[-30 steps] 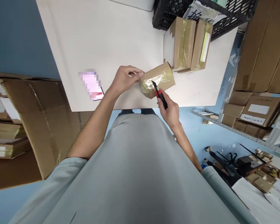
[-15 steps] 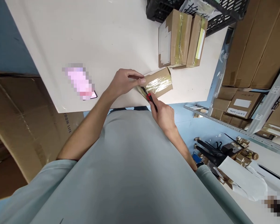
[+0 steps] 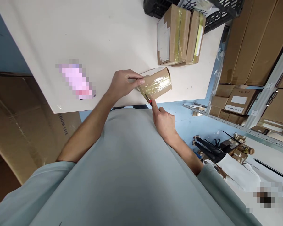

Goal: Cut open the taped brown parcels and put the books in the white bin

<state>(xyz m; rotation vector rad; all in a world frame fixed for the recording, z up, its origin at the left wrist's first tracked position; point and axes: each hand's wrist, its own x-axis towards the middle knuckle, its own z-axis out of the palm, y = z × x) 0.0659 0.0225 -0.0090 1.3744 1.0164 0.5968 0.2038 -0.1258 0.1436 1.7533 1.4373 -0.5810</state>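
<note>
A small cardboard box [image 3: 159, 82], wrapped in shiny clear yellowish tape, lies tilted near the front edge of the white table [image 3: 89, 40]. My left hand [image 3: 124, 82] pinches its left end between thumb and fingers. In my right hand [image 3: 163, 121] is a utility knife [image 3: 150, 101] with a red part, its black tip at the box's lower left edge. The index finger stretches along the knife. Most of the handle is hidden by the hand.
Two taped cardboard boxes [image 3: 173, 34] stand behind, with a black plastic crate [image 3: 153, 8] beyond them. A phone [image 3: 76, 81], blurred out, lies on the left of the table. Large cartons [image 3: 19, 122] stand at left; shelving with boxes [image 3: 238, 100] at right. Another person [image 3: 238, 172] is farther off.
My right hand has drawn the knife slightly down along the box's left edge, toward me. My left hand keeps its hold on the box. The whole view has shifted a little.
</note>
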